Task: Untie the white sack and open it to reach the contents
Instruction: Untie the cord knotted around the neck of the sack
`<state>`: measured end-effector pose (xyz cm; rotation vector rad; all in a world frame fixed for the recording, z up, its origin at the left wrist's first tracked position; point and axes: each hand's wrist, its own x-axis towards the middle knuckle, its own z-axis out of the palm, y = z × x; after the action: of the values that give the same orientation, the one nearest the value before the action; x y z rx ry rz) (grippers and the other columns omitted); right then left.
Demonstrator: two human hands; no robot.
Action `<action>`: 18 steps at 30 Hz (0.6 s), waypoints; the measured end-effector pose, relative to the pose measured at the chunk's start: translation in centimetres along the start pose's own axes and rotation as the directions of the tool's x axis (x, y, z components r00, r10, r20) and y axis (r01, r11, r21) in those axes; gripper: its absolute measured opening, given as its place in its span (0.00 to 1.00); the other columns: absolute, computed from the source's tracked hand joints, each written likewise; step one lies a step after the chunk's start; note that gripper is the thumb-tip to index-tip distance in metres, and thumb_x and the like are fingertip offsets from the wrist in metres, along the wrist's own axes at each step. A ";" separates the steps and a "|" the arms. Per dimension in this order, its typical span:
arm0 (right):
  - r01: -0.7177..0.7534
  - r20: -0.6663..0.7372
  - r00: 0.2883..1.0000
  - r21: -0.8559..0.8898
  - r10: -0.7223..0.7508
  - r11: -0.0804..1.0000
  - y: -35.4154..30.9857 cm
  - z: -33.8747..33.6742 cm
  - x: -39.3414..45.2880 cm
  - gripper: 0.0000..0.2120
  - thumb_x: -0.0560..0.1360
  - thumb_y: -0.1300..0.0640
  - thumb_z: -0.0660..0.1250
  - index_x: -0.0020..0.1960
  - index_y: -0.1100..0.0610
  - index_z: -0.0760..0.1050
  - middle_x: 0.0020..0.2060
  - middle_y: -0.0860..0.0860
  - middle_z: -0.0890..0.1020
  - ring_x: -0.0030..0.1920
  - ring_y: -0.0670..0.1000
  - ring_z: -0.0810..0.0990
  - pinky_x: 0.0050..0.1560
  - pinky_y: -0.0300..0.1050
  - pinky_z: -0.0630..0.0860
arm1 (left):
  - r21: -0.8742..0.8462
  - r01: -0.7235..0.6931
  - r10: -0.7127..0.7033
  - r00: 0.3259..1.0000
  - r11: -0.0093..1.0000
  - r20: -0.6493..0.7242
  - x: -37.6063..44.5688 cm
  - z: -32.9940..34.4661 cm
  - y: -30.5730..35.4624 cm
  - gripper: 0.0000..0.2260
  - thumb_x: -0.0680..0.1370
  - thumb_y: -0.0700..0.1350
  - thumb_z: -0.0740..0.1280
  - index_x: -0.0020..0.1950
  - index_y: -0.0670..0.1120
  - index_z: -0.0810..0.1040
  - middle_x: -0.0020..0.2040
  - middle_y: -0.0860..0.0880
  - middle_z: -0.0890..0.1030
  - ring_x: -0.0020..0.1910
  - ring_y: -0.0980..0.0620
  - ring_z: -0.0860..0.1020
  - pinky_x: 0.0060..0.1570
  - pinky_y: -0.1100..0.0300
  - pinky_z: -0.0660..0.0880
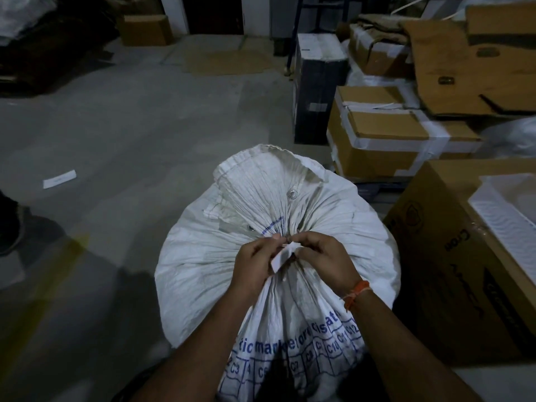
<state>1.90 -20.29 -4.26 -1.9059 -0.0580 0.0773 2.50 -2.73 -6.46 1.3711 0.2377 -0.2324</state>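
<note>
A big white woven sack [203, 265] with blue printing stands on the floor right in front of me. Its neck is gathered tight, and the loose mouth flap [261, 181] with a metal eyelet fans out beyond the gather. My left hand [255, 265] and my right hand [324, 259] meet at the gather. Both pinch a white strip of tie [282, 256] between the fingertips. An orange thread band circles my right wrist. The knot itself is hidden under my fingers.
Taped cardboard boxes [388, 134] are stacked to the right, with a large brown carton [452, 274] close beside the sack. A dark box [316, 85] stands behind them. Grey concrete floor [116, 140] stretches left, with a paper slip [59, 179] and someone's shoe [10, 224] at the left edge.
</note>
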 end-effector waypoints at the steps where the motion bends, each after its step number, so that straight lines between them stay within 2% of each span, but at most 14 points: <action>1: -0.018 -0.016 1.000 0.034 0.019 0.999 0.1 0.0 0.1 0.07 0.74 0.53 0.70 0.50 0.51 0.86 0.47 0.49 0.88 0.50 0.50 0.86 0.56 0.53 0.81 | -0.028 0.034 -0.034 0.999 0.999 -0.017 -0.1 0.2 0.2 0.10 0.81 0.48 0.70 0.52 0.44 0.89 0.50 0.41 0.89 0.51 0.42 0.88 0.53 0.48 0.84; 4: -0.049 -0.095 0.994 0.086 0.057 0.995 0.4 0.2 0.0 0.05 0.77 0.56 0.72 0.46 0.53 0.87 0.43 0.49 0.88 0.46 0.51 0.86 0.53 0.56 0.82 | 0.025 0.001 0.000 0.999 1.000 -0.037 -0.3 0.1 0.1 0.10 0.82 0.44 0.69 0.52 0.42 0.88 0.47 0.41 0.89 0.47 0.43 0.88 0.45 0.54 0.83; 7: -0.057 -0.145 0.987 0.103 0.072 0.993 -0.1 -0.2 -0.3 0.06 0.75 0.60 0.74 0.40 0.55 0.86 0.36 0.50 0.87 0.39 0.48 0.84 0.47 0.53 0.83 | 0.146 -0.084 0.092 0.995 0.986 -0.046 -0.4 -0.1 -0.5 0.06 0.80 0.42 0.72 0.50 0.47 0.89 0.46 0.43 0.89 0.47 0.42 0.88 0.48 0.50 0.84; 9: -0.068 -0.148 0.985 0.109 0.084 0.992 -0.6 -0.6 -0.5 0.07 0.74 0.63 0.74 0.37 0.59 0.85 0.33 0.53 0.87 0.37 0.49 0.84 0.45 0.54 0.82 | 0.210 -0.109 0.125 0.990 0.972 -0.061 -0.5 -0.1 -0.7 0.06 0.79 0.42 0.73 0.49 0.50 0.89 0.45 0.46 0.90 0.46 0.45 0.88 0.48 0.51 0.84; 11: -0.095 -0.153 0.982 0.113 0.112 0.989 -0.8 -1.4 -0.4 0.06 0.74 0.65 0.73 0.38 0.62 0.84 0.32 0.55 0.86 0.35 0.49 0.84 0.43 0.55 0.82 | 0.273 -0.138 0.165 0.983 0.952 -0.081 -0.8 0.0 -0.6 0.05 0.78 0.42 0.74 0.50 0.50 0.89 0.43 0.48 0.90 0.42 0.51 0.87 0.45 0.54 0.83; 13: -0.134 -0.167 0.974 0.116 0.153 0.984 -1.0 -2.6 -0.2 0.06 0.75 0.66 0.73 0.39 0.66 0.84 0.30 0.56 0.84 0.31 0.47 0.82 0.39 0.51 0.78 | 0.258 -0.142 0.171 0.981 0.956 -0.094 -1.2 0.0 -0.2 0.04 0.78 0.41 0.74 0.50 0.46 0.89 0.41 0.46 0.90 0.41 0.51 0.87 0.45 0.55 0.83; 15: -0.164 -0.208 0.961 0.103 0.183 0.981 -1.4 -4.0 -0.1 0.07 0.74 0.65 0.74 0.37 0.64 0.84 0.28 0.56 0.83 0.29 0.46 0.79 0.39 0.48 0.77 | 0.253 -0.143 0.173 0.980 0.957 -0.102 -1.6 -0.2 0.2 0.02 0.78 0.41 0.75 0.48 0.45 0.88 0.39 0.46 0.90 0.41 0.49 0.88 0.46 0.52 0.85; 18: -0.177 -0.263 0.946 0.068 0.189 0.982 -2.4 -5.9 -0.2 0.08 0.71 0.63 0.77 0.33 0.58 0.84 0.27 0.54 0.84 0.29 0.48 0.80 0.38 0.47 0.80 | 0.383 -0.172 0.224 0.970 0.908 -0.095 -2.2 -0.6 0.6 0.03 0.78 0.43 0.75 0.47 0.49 0.89 0.38 0.49 0.89 0.39 0.50 0.88 0.45 0.48 0.86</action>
<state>2.15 -25.02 -0.06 -1.8580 0.3036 -0.0547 0.61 -2.02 -5.37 1.7811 0.1709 -0.0098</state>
